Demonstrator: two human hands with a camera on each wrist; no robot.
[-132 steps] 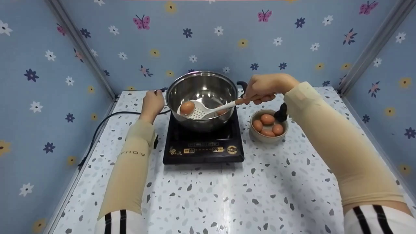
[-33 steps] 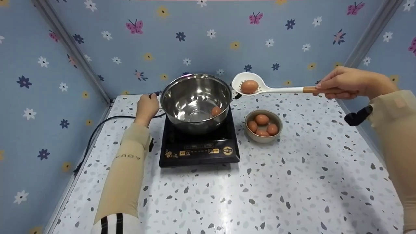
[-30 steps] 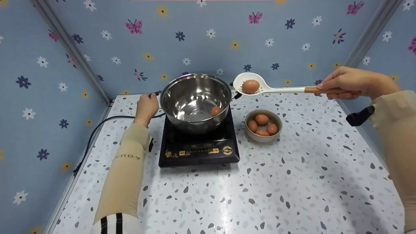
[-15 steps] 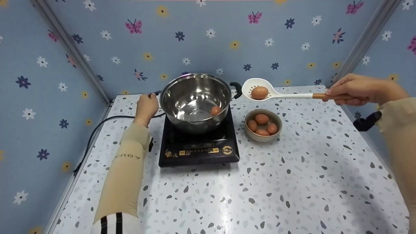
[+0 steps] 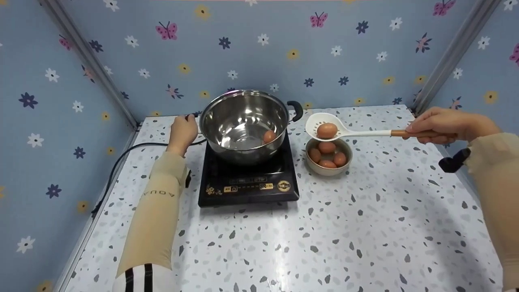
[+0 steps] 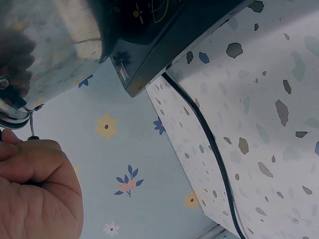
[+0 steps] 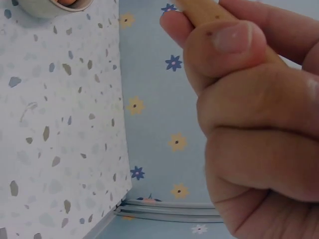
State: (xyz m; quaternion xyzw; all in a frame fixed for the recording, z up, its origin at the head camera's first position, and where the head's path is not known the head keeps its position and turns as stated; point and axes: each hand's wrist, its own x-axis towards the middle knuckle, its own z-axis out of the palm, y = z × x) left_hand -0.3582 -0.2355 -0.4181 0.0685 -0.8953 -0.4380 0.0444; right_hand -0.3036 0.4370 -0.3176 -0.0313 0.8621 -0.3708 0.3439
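My right hand [image 5: 442, 125] grips the wooden handle [image 7: 209, 14] of a white slotted spoon [image 5: 314, 123]. In the spoon's bowl lies a brown egg [image 5: 327, 131], held over the back rim of a beige bowl [image 5: 327, 171]. Several brown eggs [image 5: 339, 159] sit in that bowl. On the left, my left hand [image 5: 183, 132] curls round the side handle of a steel pot [image 5: 243, 109]; most of that handle is hidden by the fingers. Inside the pot, at its right side, another egg [image 5: 269, 136] rests on the bottom.
Under the pot is a black induction cooker [image 5: 249, 194], its cord [image 5: 121, 162] running off to the left wall. The pot's right black handle [image 5: 296, 110] sticks out toward the spoon. Flowered walls [image 5: 259, 48] close in the speckled table [image 5: 243, 251] at back and sides.
An egg rode up out of the pot on the slotted spoon. My right hand carried it rightward, then lowered it over the beige bowl. My left hand stayed at the pot handle.
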